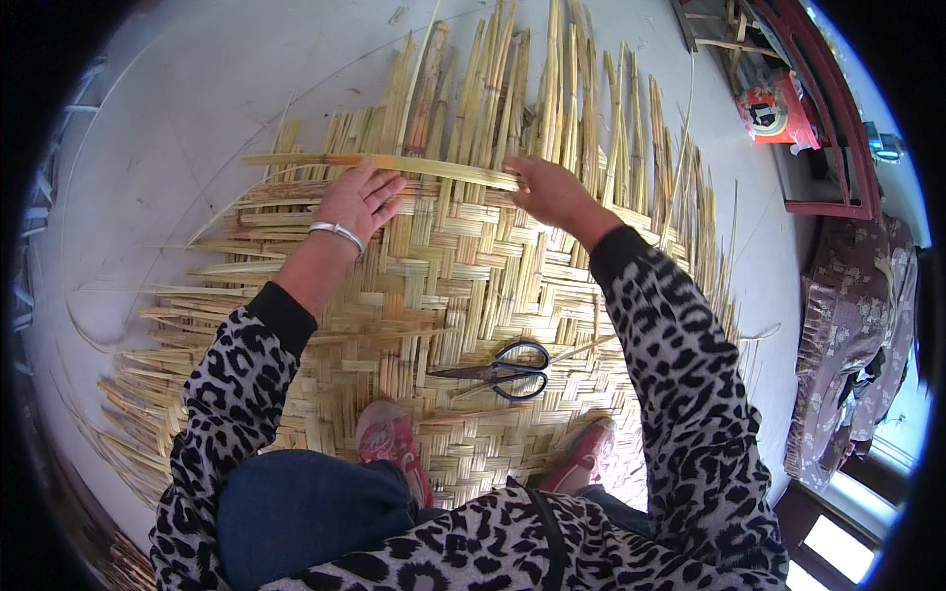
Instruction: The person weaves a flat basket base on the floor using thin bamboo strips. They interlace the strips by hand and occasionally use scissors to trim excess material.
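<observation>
A flat, pale reed strip (434, 167) lies crosswise at the far edge of a woven reed mat (424, 271). At the strip's right end, my right hand (552, 192) is closed, pinching it between thumb and fingers. My left hand (360, 205), with a silver bangle at the wrist, rests on the weave just below the strip. Its fingers are stretched out, and the fingertips near the strip seem to touch it. Loose upright reed ends (488, 89) fan out beyond the strip. Dark-handled scissors (507, 371) lie on the mat between my forearms, blades pointing left.
My feet in red shoes (392, 438) stand on the mat. Long thin reed strips trail over the pale floor (187, 108) at the left. At the right are a dark red frame (838, 202), a red bag (777, 110) and a patterned fringed cloth (847, 335).
</observation>
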Available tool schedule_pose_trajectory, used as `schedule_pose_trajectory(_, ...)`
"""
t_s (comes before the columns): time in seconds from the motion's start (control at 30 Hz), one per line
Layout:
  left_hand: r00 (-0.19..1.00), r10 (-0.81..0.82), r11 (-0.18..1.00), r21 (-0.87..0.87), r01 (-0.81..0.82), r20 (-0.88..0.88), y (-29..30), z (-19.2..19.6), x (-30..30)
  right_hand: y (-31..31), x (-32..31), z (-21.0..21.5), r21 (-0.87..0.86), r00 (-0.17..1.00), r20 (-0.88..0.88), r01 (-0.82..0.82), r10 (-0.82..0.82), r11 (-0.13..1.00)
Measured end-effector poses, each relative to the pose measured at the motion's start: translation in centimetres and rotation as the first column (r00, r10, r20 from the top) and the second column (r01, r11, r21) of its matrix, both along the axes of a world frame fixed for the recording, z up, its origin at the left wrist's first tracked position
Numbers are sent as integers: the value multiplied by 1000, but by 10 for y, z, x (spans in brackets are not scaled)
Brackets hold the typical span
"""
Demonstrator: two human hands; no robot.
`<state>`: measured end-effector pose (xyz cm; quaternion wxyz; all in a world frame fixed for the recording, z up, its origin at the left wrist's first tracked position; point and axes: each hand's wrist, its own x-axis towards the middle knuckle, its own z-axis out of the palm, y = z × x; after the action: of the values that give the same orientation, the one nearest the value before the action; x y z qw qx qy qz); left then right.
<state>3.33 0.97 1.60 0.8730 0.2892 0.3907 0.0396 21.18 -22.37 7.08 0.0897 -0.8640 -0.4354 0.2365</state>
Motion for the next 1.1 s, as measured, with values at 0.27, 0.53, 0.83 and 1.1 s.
schedule_pose_trajectory(0.27, 953, -201, 979, 21, 201, 227, 31, -5, -7, 37, 39, -1, -242, 973, -178, -186, 145, 952)
schedule_pose_trajectory(0.53, 871, -439, 898, 123, 422, 221, 26, 9, 21, 30, 27, 1, -131, 995, -55, -94, 87, 987)
schedule_pose_trajectory(0.83, 756, -625, 509, 631, 585, -197, -18, 9, 131, 11, -3, 0, 239, 955, 83, 260, -286, 936)
schedule_pose_trajectory(1.1, 695, -470, 151, 726, 671, -545, -36, 2, 181, 5, -8, 1, 294, 819, -119, 570, -562, 767)
